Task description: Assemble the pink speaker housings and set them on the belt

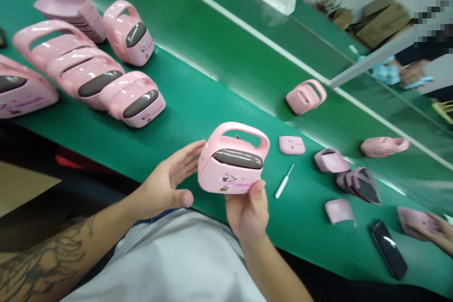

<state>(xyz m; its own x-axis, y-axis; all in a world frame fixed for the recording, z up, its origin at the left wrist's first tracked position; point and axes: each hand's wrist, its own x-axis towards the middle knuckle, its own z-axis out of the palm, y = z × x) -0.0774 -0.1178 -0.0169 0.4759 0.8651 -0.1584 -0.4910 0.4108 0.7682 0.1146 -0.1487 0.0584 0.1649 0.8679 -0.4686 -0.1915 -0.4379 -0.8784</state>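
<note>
A pink handled case [230, 174] with a dark glossy window and a cartoon print is held upright over the table edge. My right hand [249, 207] grips it from below, thumb on the printed front. Beside its left side is my left hand [170, 179], fingers spread and thumb apart; its fingertips come close to the case, and whether they touch it I cannot tell. Right of the case, a white-handled screwdriver [284, 182] and a flat pink printed panel [292, 145] lie on the green table [198, 104].
Several pink cases [136, 104] and stacked pink shells [71, 12] stand at the left. Further right are another case [306, 97], dark-lined pink parts [359, 185] and a black phone [388, 249]. Another person's hand [439, 231] touches a pink panel at the right edge.
</note>
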